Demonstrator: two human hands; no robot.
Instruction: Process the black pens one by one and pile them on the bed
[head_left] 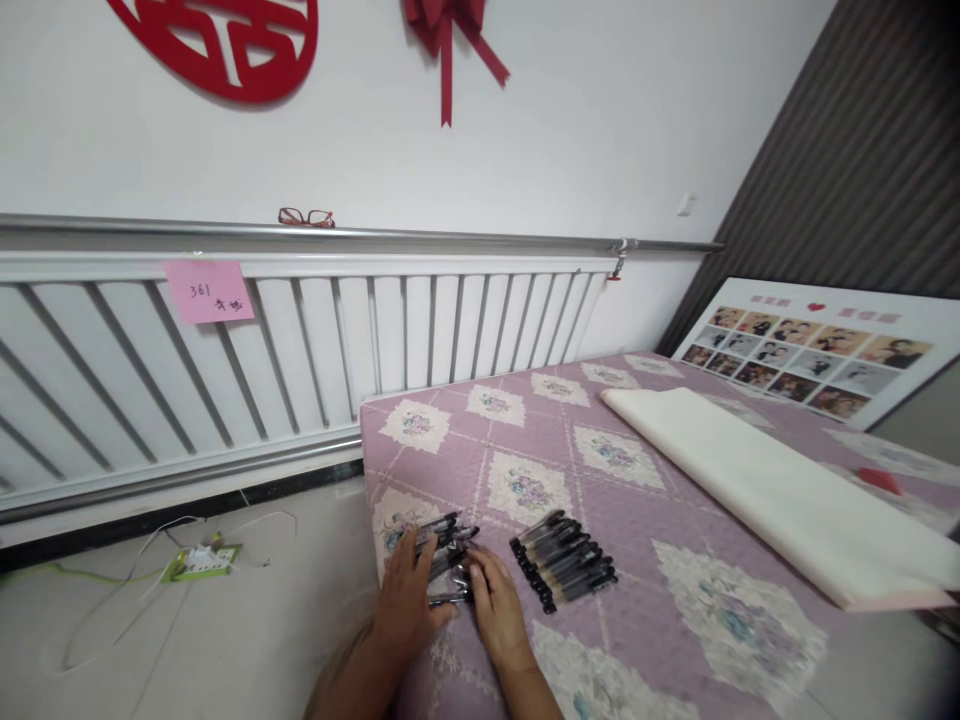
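A loose bunch of black-capped pens (448,530) lies near the left edge of the patterned bed cover. My left hand (405,598) is curled around the bunch from the left, its thumb below a pen at the near side. From the right, my right hand (501,612) closes its fingers on the capped end of a pen at the bunch's near side; part of that pen is hidden. Just right of my right hand, several more pens (566,562) lie side by side in a slanted row, touching nothing of either hand.
The purple floral bed cover (637,520) spans the work surface. A cream folded sheet (750,480) lies to the right, before a photo board (810,350). Behind runs a white radiator (420,330); glasses (306,217) rest on its pipe. A power strip (201,563) with cables lies on the floor.
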